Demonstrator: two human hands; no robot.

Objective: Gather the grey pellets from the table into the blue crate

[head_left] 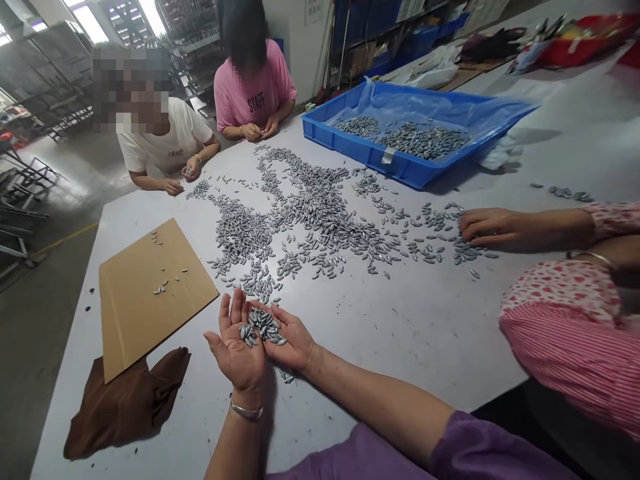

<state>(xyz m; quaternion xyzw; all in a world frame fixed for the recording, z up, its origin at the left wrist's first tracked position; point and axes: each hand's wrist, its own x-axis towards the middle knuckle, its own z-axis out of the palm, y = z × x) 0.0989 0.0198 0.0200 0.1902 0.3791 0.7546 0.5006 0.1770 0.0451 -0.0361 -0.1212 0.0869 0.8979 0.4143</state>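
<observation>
My left hand (239, 353) is palm up with its fingers stretched out, and several small grey spindle-shaped pieces (247, 333) lie at its inner edge. Against it, my right hand (295, 341) is cupped palm up and carries a heap of the same grey pieces (266, 325). The two hands touch side by side above the white table (350, 333). A few more pieces (286, 375) lie just below my right hand. Beyond my fingertips spreads a large loose pile of these pieces (325, 213).
A blue tray (360, 150) lined with plastic film holds more pieces. Cardboard (150, 293) and brown cloth (125, 407) lie at left. A co-worker's hand (490, 225) touches pieces at right; two people (170, 143) (257, 87) handle pieces at the far edge. Red baskets (575, 50) stand behind.
</observation>
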